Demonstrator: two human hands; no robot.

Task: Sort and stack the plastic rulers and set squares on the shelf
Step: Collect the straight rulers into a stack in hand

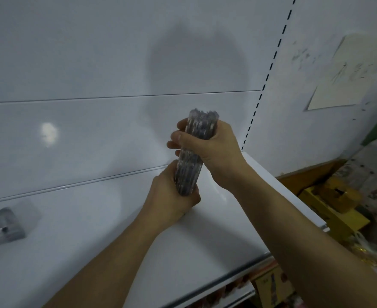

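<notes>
At the far left, a second stack (2, 226) of clear plastic pieces lies flat on the white shelf (76, 230), partly cut off by the frame edge. Toward the middle, the left hand (172, 194) grips the lower end of a bundle of clear rulers (194, 152), its fingers curled round the bottom of it. The bundle stands nearly upright, tilted slightly right at the top, held above the shelf and in front of the white back panel (94, 63). The right hand (209, 147) wraps round the upper half, fingers curled over the left side with the top ends of the rulers sticking out above it. Right of the shelf edge, a paper sheet (343, 78) hangs on the wall, and yellow boxes (334, 203) sit below.
</notes>
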